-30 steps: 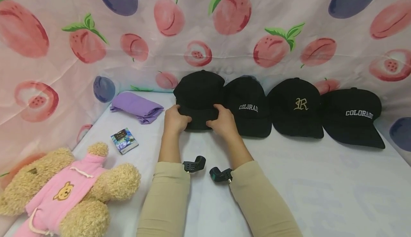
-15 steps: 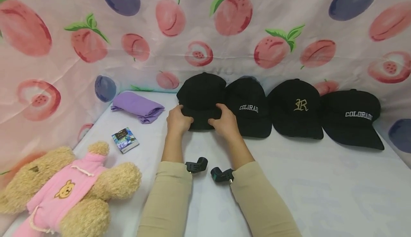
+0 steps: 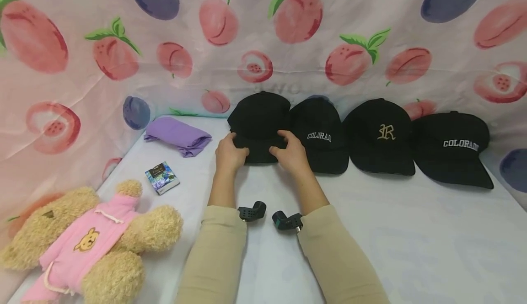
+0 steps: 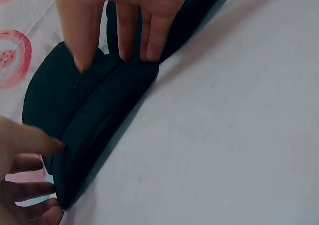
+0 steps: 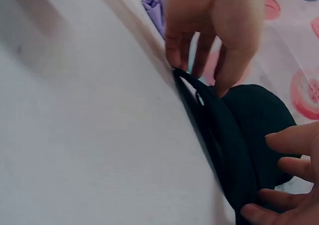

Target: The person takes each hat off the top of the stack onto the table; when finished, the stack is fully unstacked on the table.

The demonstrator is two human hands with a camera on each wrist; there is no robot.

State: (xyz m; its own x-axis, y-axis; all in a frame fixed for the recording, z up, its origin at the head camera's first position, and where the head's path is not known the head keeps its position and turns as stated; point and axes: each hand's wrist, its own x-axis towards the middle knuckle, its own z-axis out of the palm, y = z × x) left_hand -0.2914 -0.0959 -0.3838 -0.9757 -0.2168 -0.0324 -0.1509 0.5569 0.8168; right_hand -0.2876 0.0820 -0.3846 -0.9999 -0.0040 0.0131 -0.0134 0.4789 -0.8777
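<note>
A plain black baseball cap [image 3: 260, 114] stands at the left end of a row of caps, its brim towards me. My left hand [image 3: 231, 152] holds the brim's left side, thumb on top and fingers at the edge. On the opposite side my right hand [image 3: 291, 152] holds the brim in the same way, close to the neighbouring cap. In the left wrist view the left thumb lies on the brim of the cap [image 4: 75, 105]. The right wrist view shows the left hand [image 5: 214, 25] at the brim's far corner. Some fingertips are hidden by the cap.
Right of it stand a COLORADO cap [image 3: 319, 121], a cap with a gold R [image 3: 370, 148] and another COLORADO cap [image 3: 449, 130]. To the left lie a folded purple cloth [image 3: 177, 135], a small patterned box [image 3: 162, 178] and a teddy bear [image 3: 90, 244]. A fruit-print curtain hangs behind.
Early on, both hands and the plain cap shifted slightly right, towards the COLORADO cap. Since half a second ago they have hardly moved, and the other things stay in place.
</note>
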